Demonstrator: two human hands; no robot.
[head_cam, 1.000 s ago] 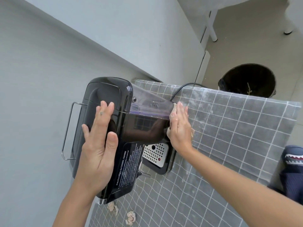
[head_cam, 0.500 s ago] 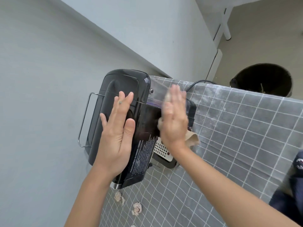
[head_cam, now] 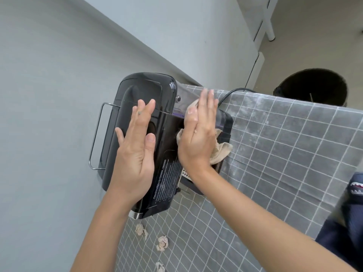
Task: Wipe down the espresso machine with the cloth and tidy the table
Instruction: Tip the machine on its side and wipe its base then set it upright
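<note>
A glossy black espresso machine [head_cam: 145, 95] stands on the table against the grey wall, seen from above. My left hand [head_cam: 135, 154] lies flat on its top with fingers spread, holding nothing. My right hand [head_cam: 198, 134] presses a beige cloth [head_cam: 222, 150] flat against the machine's right side, near the clear water tank [head_cam: 186, 101]. Most of the cloth is hidden under the palm. Several crumpled paper scraps [head_cam: 162, 243] lie on the table below the machine.
A grey tablecloth with a white grid [head_cam: 284, 154] covers the table. A metal rail [head_cam: 96, 134] sticks out of the machine toward the wall. A black power cord [head_cam: 233, 91] runs off the far edge. A dark round bin [head_cam: 312, 87] stands on the floor beyond.
My right hand with the cloth has slid up from the machine's lower right side onto its upper side by the water tank. The left hand has stayed flat on top.
</note>
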